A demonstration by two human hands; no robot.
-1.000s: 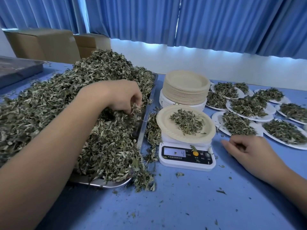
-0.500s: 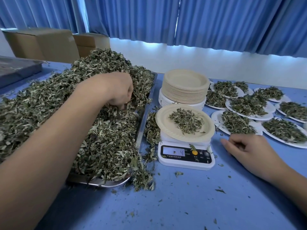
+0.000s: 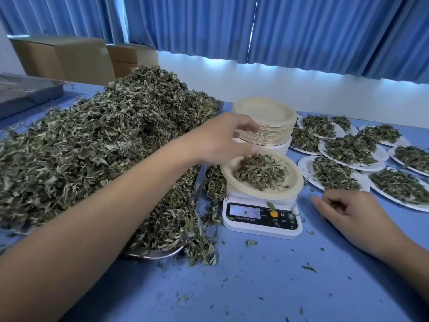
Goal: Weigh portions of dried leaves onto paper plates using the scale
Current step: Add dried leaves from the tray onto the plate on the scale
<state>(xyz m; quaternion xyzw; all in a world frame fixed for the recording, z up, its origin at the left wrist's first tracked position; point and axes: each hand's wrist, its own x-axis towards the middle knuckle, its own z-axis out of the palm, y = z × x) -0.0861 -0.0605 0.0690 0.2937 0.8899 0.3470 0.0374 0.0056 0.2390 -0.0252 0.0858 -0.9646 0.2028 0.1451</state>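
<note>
A big heap of dried leaves point(image 3: 104, 147) fills a metal tray point(image 3: 162, 253) on the left. A white digital scale point(image 3: 262, 219) stands at the centre with a beige paper plate point(image 3: 294, 189) on it. The plate holds a mound of leaves point(image 3: 260, 170). My left hand point(image 3: 220, 138) hovers over the plate's left edge, fingers spread, with the leaves lying just under its fingertips. My right hand point(image 3: 348, 212) rests on the table right of the scale, loosely curled and holding nothing. The scale's display shows a 4.
A stack of unused paper plates point(image 3: 267, 122) stands right behind the scale. Several white plates with leaf portions point(image 3: 348, 147) cover the right side of the blue table. Cardboard boxes point(image 3: 65, 59) stand at the back left. Loose leaf bits lie scattered near the front.
My left hand has left the heap, moved right to the plate on the scale and spread its fingers. The mound on the plate is larger. My right hand has stayed put.
</note>
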